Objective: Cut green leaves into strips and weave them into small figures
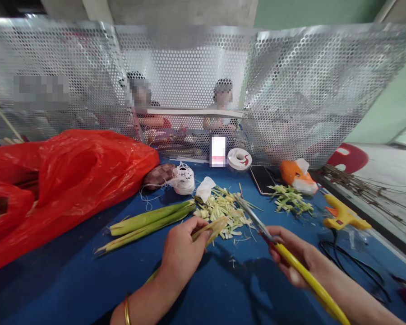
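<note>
One pale stalk [219, 225] sits pinched in the nearly closed left hand [184, 247], above the blue table [122, 280]; it looks light, bendy and easily split, so best held gently behind its tip, while the right hand [309, 258] curls around yellow scissors [292, 262]

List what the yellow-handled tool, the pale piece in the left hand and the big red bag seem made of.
Yellow-handled tool: blade likely metal, grey with a shine; handle perhaps plastic or coated metal, smooth and evenly yellow.
Pale piece: probably plant leaf or husk, fairly matt, from its streaky, layered look.
Red bag: most likely thin plastic film, glossy, crinkled with bright highlights.
</note>
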`<state>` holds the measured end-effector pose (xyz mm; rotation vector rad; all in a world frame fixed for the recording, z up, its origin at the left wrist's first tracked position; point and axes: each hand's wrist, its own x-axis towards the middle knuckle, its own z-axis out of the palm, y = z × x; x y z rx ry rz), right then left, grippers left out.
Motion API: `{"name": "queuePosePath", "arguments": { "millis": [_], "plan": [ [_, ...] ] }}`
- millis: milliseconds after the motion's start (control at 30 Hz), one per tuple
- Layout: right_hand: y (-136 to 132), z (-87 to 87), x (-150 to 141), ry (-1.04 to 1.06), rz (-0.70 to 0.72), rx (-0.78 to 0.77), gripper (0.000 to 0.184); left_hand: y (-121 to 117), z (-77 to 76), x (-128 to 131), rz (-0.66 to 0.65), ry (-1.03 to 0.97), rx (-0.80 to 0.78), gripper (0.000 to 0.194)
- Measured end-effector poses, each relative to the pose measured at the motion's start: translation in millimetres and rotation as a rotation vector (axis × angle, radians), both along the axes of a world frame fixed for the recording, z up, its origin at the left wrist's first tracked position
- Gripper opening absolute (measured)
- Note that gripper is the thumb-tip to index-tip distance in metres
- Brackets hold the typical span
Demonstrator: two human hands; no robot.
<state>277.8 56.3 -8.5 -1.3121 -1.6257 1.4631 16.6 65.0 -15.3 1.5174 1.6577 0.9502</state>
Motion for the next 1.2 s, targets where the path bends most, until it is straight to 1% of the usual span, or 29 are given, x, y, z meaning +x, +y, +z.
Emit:
{"name": "queuePosePath", "arguments": {
  "millis": [67,167,233,367,500,600,767,867,967,1033,1200],
  "plan": [
    [-6,-1.4,-5,-0.065,0.063,0.073,0.065,0,0.6,0,0.007,-0.014,0.011,0.013],
    [-12,-3.0,-11,-0.199,0.043,0.128,0.059,0,0.5,-1,0.020,-0.005,0.044,0.013],
    [-15,-4.4,-14,-0.229,0.027,0.148,0.055,-1,-0.1,-1,0.020,0.012,0.049,0.014],
    [-19,-6.7,-22,-0.244,0.060,0.172,0.051,-2,-0.9,1,0.003,0.017,0.027,0.015],
    [-21,-6.3,-30,-0.226,0.081,0.146,0.048,-4,0.5,5,-0.020,-0.026,-0.024,0.015],
    [-22,-3.4,-33,-0.241,0.131,0.093,0.050,-5,1.8,7,-0.031,-0.074,-0.070,0.016],
    [-18,3.4,-35,-0.272,0.179,0.034,0.051,-5,0.9,9,-0.016,-0.148,-0.103,0.018],
    [-16,5.0,-35,-0.273,0.224,-0.015,0.045,-5,-1.8,9,0.005,-0.155,-0.109,0.018],
    [-16,2.9,-36,-0.299,0.178,0.000,0.031,-5,-6.1,10,0.003,-0.169,-0.115,0.018],
    [-17,0.1,-35,-0.322,0.140,0.029,0.025,-4,-9.2,11,-0.003,-0.181,-0.131,0.018],
    [-19,-5.4,-35,-0.389,0.097,0.083,0.022,-2,-14.2,12,-0.002,-0.204,-0.148,0.020]
  ]
}}
